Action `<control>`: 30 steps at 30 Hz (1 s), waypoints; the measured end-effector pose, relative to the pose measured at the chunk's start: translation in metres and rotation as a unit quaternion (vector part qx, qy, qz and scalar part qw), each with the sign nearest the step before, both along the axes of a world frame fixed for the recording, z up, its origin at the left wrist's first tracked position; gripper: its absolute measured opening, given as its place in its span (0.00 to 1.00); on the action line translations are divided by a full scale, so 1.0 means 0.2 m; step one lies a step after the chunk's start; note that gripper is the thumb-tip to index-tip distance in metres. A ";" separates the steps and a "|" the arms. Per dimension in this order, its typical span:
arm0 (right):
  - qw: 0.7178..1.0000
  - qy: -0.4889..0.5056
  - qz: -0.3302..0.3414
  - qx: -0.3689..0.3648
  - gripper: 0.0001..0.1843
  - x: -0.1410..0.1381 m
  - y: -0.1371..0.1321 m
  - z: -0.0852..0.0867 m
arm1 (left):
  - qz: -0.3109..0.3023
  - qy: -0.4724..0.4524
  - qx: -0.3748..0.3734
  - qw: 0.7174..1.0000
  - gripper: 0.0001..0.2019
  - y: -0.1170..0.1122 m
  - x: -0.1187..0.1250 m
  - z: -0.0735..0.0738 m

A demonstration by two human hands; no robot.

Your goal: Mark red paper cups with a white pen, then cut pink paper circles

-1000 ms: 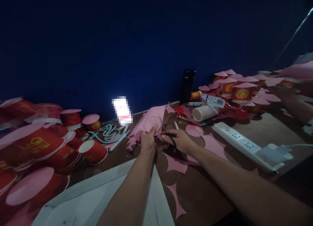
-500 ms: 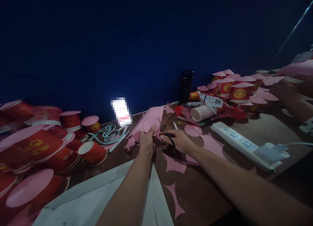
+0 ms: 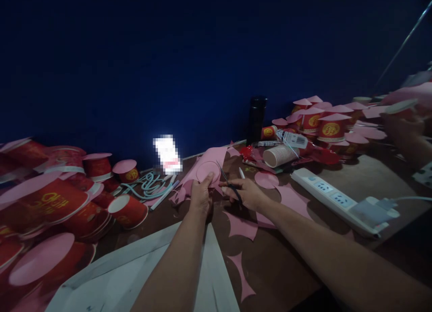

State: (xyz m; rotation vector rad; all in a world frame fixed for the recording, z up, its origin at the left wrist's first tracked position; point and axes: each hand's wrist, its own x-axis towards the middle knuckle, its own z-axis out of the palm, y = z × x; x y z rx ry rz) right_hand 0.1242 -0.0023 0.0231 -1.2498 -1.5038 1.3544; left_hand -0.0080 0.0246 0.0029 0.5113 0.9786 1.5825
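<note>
My left hand (image 3: 201, 196) pinches the lower edge of a pink paper sheet (image 3: 216, 157), thumb on top. A round outline is drawn on the sheet beside the thumb. Closed around the handles of dark scissors (image 3: 232, 186), my right hand (image 3: 248, 192) holds them at the sheet's right edge, blades pointing up and away from me. Pink paper offcuts (image 3: 241, 226) lie below my right hand. A cut pink paper disc (image 3: 266, 179) and a white pen (image 3: 241, 173) rest to its right.
Red paper cups (image 3: 128, 210) with pink discs crowd the left. More disc-topped cups (image 3: 332, 128) stand at back right, near a black bottle (image 3: 257, 118) and stacked cups (image 3: 280, 156). A power strip (image 3: 324, 190) lies right. Another person's hand (image 3: 407, 125) holds a cup at far right.
My left hand and the sheet have shifted very slightly. The scissors stay at nearly the same spot. At far right, the other person's hand has moved, and a cup now shows in it.
</note>
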 end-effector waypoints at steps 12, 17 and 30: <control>0.999 -0.025 0.003 0.021 0.28 0.01 0.01 -0.02 | 0.001 0.003 -0.001 1.000 0.21 0.01 -0.03 -0.01; 1.000 -0.011 0.014 0.022 0.28 0.02 0.02 -0.03 | -0.016 0.005 0.020 1.000 0.20 0.01 -0.04 -0.02; 1.000 0.004 0.014 0.006 0.29 0.01 0.01 0.00 | -0.026 -0.004 0.031 0.999 0.19 0.03 -0.05 -0.02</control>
